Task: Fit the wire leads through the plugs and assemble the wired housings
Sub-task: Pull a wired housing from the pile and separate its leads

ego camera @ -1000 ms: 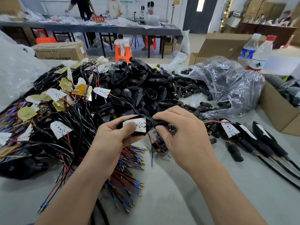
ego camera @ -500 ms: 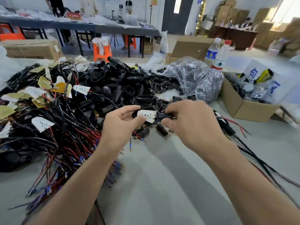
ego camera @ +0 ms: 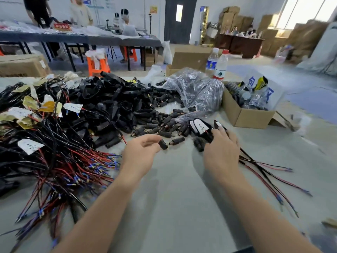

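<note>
Start of a new unit, judging by the plug in hand.
Left hand [ego camera: 140, 152] pinches a black plug [ego camera: 162, 144]; right hand [ego camera: 221, 150] lies on a wired housing [ego camera: 200, 127], grip unclear. Next, probably: fetch wire leads [ego camera: 87, 161].

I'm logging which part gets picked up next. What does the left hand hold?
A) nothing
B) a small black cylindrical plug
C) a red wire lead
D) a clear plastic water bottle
B: the left hand pinches a small black cylindrical plug, lifted just clear of the loose plugs behind it.

Wire bundle [ego camera: 54, 161] lies left, plug pile [ego camera: 160, 123] centre, cardboard box [ego camera: 251, 117] right, bottles [ego camera: 220, 66] behind the box.
</note>
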A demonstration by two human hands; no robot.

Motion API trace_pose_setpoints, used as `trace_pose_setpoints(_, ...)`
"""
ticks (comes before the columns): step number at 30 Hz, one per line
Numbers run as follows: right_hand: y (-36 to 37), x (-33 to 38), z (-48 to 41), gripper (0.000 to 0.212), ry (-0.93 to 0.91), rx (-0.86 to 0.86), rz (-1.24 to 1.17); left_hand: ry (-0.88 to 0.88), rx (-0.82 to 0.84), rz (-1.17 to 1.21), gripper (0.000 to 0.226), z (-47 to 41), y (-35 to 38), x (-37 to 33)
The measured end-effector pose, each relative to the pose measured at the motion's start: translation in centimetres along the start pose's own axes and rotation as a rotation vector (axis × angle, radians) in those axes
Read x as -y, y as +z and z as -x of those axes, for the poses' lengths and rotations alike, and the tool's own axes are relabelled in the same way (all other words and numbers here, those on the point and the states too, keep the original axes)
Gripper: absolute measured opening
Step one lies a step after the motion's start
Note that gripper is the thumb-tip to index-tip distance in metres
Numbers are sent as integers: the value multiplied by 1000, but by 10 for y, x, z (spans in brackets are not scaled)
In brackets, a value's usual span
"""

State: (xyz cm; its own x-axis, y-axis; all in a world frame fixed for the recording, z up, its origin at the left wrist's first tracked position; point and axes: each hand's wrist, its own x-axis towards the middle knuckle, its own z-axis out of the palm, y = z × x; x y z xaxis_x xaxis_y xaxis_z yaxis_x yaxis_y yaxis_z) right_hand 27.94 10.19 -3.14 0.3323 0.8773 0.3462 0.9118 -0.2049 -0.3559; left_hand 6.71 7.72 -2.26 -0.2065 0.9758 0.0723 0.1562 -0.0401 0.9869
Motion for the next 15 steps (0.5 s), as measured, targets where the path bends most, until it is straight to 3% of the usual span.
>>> trace_pose_setpoints(3, 6, 40, 30, 47, -181, -58, -62, 27, -57, -197, 26, -1, -18, 4)
trace_pose_setpoints(5, 17, 68, 53, 45, -321, 63, -147, 82, -63, -383, 24, 0, -26, 4)
trace_pose_setpoints(8, 39, 99, 70, 34, -493, 187, -186, 355, -161, -639, 25, -3, -49, 6)
trace_pose_setpoints(10, 47, 117, 71, 28, -519, 193, -221, 435, -261, -773, 22, -13, -79, 6)
trace_pose_setpoints(12, 52, 134, 72, 26, -506, 195, -256, 362, -316, -961, 17, -27, -113, 12)
trace_pose_setpoints(15, 61, 155, 71, 27, -497, 184, -318, 220, -257, -1219, 28, -39, -135, 26)
